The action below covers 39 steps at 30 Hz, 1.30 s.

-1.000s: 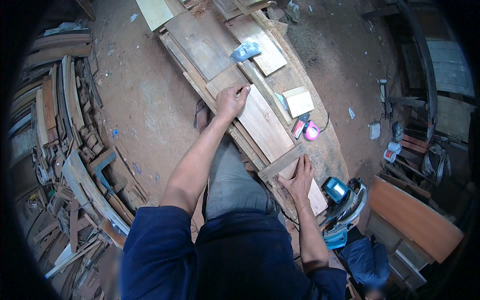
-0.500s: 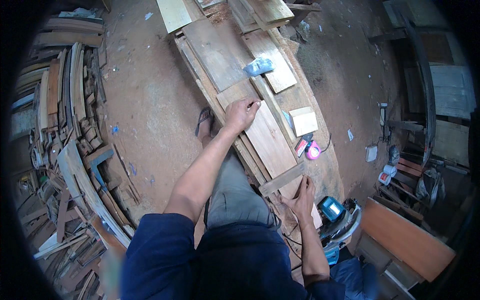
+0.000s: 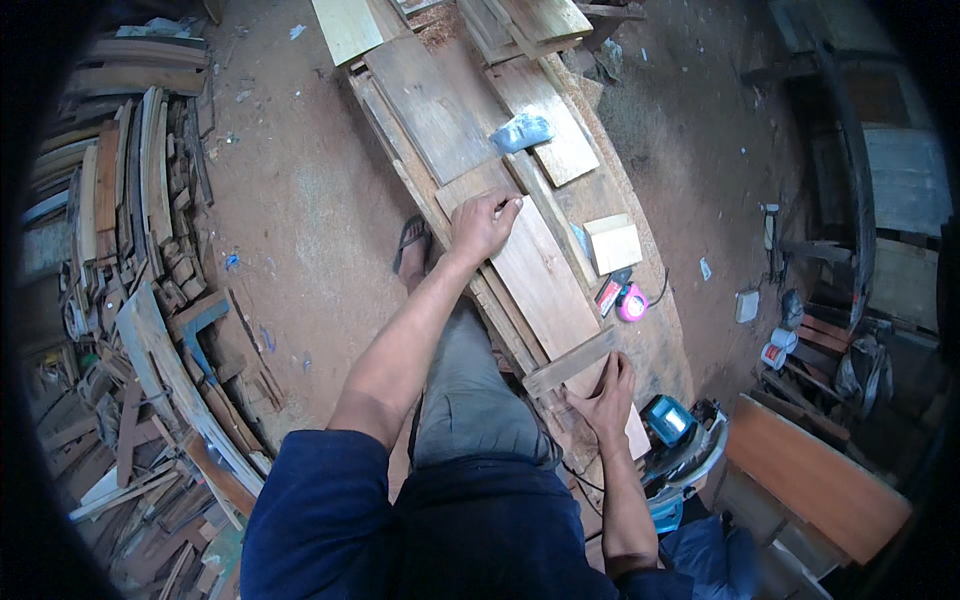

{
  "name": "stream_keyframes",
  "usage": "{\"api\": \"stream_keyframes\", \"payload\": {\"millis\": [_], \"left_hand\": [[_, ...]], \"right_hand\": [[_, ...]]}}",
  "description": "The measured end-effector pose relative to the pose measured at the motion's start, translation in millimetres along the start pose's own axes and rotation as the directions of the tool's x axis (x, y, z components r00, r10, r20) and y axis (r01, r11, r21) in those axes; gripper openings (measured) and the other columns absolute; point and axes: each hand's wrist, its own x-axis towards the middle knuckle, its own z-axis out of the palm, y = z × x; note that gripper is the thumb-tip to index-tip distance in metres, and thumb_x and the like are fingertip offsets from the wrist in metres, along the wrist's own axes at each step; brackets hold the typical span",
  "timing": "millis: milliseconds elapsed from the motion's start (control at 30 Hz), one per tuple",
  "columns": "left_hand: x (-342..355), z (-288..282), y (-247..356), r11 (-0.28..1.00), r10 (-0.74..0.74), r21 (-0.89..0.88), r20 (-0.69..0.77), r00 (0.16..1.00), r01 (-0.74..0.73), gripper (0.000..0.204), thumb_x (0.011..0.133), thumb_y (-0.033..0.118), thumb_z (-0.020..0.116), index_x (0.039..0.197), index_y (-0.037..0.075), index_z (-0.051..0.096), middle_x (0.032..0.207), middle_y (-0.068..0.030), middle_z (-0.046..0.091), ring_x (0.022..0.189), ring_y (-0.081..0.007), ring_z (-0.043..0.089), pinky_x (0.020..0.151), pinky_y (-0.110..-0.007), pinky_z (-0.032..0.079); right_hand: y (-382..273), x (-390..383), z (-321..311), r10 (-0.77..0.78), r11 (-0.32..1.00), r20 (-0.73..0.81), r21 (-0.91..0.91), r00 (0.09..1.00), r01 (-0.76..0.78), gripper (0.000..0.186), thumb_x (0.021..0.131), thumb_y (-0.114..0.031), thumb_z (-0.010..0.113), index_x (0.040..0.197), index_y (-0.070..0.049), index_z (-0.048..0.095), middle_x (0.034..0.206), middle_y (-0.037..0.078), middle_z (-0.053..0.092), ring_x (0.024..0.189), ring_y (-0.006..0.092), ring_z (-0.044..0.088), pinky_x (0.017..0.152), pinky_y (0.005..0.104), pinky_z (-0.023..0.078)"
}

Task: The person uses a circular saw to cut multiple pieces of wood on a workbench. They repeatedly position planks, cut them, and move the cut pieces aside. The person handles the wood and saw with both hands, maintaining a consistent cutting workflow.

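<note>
A long, pale wooden board [image 3: 545,275] lies lengthwise on the workbench. My left hand [image 3: 485,225] rests on its far part with the fingers curled closed; whatever is pinched at the fingertips is too small to make out. Across the board's nearer part lies a short, flat wooden strip [image 3: 570,364]. Behind that strip, my right hand [image 3: 603,400] grips its near edge, thumb toward the left and fingers at its right end. Right of the board, a pink tape measure [image 3: 632,303] sits beside a small red-and-black object [image 3: 612,290].
A teal circular saw [image 3: 675,430] stands close to my right forearm. Farther along the bench are a grey board [image 3: 430,110], a blue crumpled packet [image 3: 522,132], a light wood block [image 3: 612,243] and stacked planks [image 3: 525,25]. Scrap wood [image 3: 150,190] is piled at the left.
The whole view has shifted slightly. Both hands keep their places on the board and the strip, with no clear movement.
</note>
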Motion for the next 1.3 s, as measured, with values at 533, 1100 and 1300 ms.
{"api": "stream_keyframes", "payload": {"millis": [533, 1100, 1300], "left_hand": [[-12.8, 19.7, 49.8, 0.250, 0.546, -0.130, 0.837, 0.029, -0.959, 0.128, 0.055, 0.071, 0.087, 0.159, 0.011, 0.041, 0.164, -0.0142, 0.038, 0.152, -0.0377, 0.032, 0.129, -0.058, 0.014], [-1.1, 18.3, 49.6, 0.279, 0.513, -0.215, 0.857, -0.043, -0.936, 0.111, 0.064, 0.058, 0.086, 0.160, 0.023, 0.042, 0.159, -0.0145, 0.044, 0.142, -0.0372, 0.044, 0.123, -0.055, 0.027], [-0.9, 19.2, 49.7, 0.255, 0.523, -0.203, 0.851, -0.042, -0.945, 0.109, 0.063, 0.054, 0.087, 0.158, 0.021, 0.045, 0.157, -0.0154, 0.046, 0.142, -0.0378, 0.045, 0.122, -0.054, 0.029]], "right_hand": [[-3.7, -5.9, 8.8, 0.078, 0.997, -0.026, 0.025, 0.997, -0.078, 0.119, 0.056, -0.039, 0.095, 0.152, 0.003, 0.039, 0.147, 0.026, 0.046, 0.136, 0.0451, 0.045, 0.116, 0.0514, 0.039], [142.6, -163.3, -8.9, 0.946, -0.118, 0.273, 0.793, 0.175, -0.598, 0.083, 0.105, -0.070, 0.038, 0.152, -0.002, 0.050, 0.147, 0.013, 0.060, 0.133, 0.0300, 0.055, 0.112, 0.0463, 0.039], [171.8, -173.7, 18.4, 0.835, -0.247, 0.413, 0.872, 0.364, -0.423, 0.091, 0.102, -0.074, 0.042, 0.157, -0.001, 0.044, 0.159, 0.015, 0.048, 0.149, 0.0304, 0.040, 0.120, 0.0425, 0.033]]}}
